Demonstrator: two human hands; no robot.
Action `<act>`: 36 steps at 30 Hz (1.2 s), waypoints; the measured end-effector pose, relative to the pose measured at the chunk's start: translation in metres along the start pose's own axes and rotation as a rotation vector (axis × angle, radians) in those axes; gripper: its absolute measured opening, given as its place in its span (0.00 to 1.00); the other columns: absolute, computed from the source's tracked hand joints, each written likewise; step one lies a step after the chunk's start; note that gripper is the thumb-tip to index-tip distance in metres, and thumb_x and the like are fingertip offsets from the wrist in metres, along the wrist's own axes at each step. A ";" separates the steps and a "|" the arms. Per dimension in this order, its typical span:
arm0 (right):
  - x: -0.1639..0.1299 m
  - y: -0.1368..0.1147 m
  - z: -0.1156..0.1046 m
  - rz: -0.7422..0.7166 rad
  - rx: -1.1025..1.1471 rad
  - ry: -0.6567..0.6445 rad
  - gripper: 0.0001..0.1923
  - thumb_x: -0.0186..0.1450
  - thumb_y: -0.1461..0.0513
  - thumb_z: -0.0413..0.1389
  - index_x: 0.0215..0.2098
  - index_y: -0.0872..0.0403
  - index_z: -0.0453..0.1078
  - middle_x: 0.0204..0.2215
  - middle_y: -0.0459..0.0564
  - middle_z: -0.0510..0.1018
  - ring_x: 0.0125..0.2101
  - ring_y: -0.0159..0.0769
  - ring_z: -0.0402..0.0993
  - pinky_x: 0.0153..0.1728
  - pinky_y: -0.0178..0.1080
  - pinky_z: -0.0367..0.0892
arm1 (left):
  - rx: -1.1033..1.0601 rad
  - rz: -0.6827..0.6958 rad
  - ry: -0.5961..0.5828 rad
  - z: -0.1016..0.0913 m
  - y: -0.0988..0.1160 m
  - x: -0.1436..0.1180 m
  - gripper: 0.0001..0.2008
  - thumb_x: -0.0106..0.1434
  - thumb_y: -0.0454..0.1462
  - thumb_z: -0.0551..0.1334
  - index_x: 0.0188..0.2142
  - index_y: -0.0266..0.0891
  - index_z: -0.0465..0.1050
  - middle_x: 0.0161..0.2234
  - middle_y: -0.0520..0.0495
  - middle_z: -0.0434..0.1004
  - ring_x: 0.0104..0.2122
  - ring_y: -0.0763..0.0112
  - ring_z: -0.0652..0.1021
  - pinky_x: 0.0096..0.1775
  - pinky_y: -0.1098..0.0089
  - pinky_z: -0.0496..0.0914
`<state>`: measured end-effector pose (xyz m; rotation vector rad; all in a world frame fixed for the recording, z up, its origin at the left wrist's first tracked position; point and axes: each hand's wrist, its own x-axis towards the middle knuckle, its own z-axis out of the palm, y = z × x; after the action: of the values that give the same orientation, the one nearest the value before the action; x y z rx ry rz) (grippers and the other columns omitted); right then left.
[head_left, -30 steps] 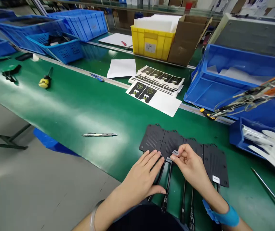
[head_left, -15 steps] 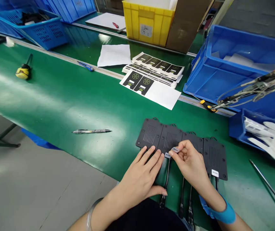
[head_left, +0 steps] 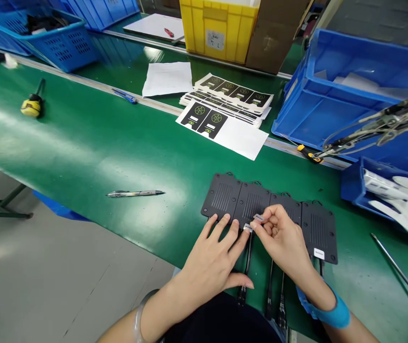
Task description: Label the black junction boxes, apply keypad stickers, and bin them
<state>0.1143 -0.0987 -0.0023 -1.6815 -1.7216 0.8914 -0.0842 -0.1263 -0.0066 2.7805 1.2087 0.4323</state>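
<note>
Several flat black plastic cases (head_left: 220, 193) lie side by side, cables running from their near edges. My left hand (head_left: 213, 257) is open, fingers spread over the near edges of the two leftmost cases. Its index fingertip touches a small silver label (head_left: 247, 227) at the near edge of the second case. My right hand (head_left: 284, 238) pinches another small label (head_left: 258, 217) between thumb and finger, just above that case. On the rightmost case a white label (head_left: 319, 253) sits near the bottom edge. My right hand partly hides the third case (head_left: 289, 208).
A pen (head_left: 135, 193) lies to the left. Printed sheets (head_left: 221, 128) are stacked beyond the cases, near a yellow bin (head_left: 218, 33). At right are a large blue bin (head_left: 332, 109), a small blue tray (head_left: 353, 186) with gloves, and a metal rod (head_left: 402, 274). A yellow-black screwdriver (head_left: 31, 105) lies far left.
The left fingers have shifted slightly, with the index finger more bent at the label. The right hand still pinches its label, now tilted a little differently. The view has moved slightly.
</note>
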 end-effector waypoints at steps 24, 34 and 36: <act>0.039 -0.039 0.029 -0.174 -0.010 -0.101 0.13 0.66 0.54 0.54 0.30 0.52 0.73 0.40 0.50 0.72 0.47 0.43 0.63 0.49 0.48 0.54 | -0.207 -0.295 0.282 -0.007 -0.040 -0.033 0.26 0.70 0.47 0.58 0.59 0.31 0.62 0.57 0.36 0.67 0.55 0.60 0.71 0.54 0.60 0.71; 0.038 -0.042 0.039 -0.148 -0.152 -0.174 0.14 0.66 0.53 0.52 0.30 0.51 0.74 0.40 0.51 0.71 0.44 0.44 0.61 0.49 0.49 0.52 | -0.148 -0.177 0.326 -0.003 -0.039 -0.038 0.37 0.68 0.58 0.51 0.59 0.25 0.61 0.58 0.33 0.67 0.59 0.56 0.69 0.59 0.59 0.67; 0.039 -0.042 0.039 -0.147 -0.151 -0.170 0.14 0.65 0.53 0.52 0.29 0.51 0.74 0.40 0.51 0.71 0.44 0.43 0.61 0.48 0.48 0.53 | -0.142 -0.169 0.316 -0.003 -0.040 -0.039 0.39 0.68 0.59 0.49 0.59 0.24 0.61 0.58 0.33 0.67 0.59 0.55 0.69 0.59 0.58 0.68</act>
<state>0.0562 -0.0624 0.0047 -1.5858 -2.0436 0.8763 -0.1387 -0.1269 -0.0201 2.5309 1.3965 0.9288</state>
